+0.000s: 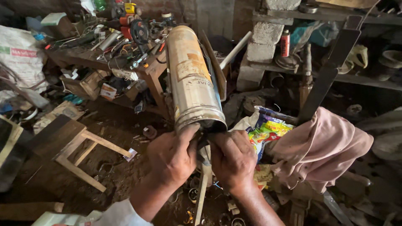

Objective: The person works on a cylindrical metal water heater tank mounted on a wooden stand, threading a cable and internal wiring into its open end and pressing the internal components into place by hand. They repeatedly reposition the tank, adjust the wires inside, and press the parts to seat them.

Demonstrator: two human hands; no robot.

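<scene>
While both hands press at the metal cylinder's (193, 79) open end, left hand (172, 155) and right hand (233, 159) closed on its fitting, steady, even pressure seems advisable.

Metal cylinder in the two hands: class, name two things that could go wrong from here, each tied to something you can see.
1. Both hands, left hand and right hand, work at the open lower rim of the metal cylinder; its thin edge might cut fingers.
2. The long cylinder leans tilted, gripped only at its bottom, so it could tip toward the cluttered workbench.
</scene>
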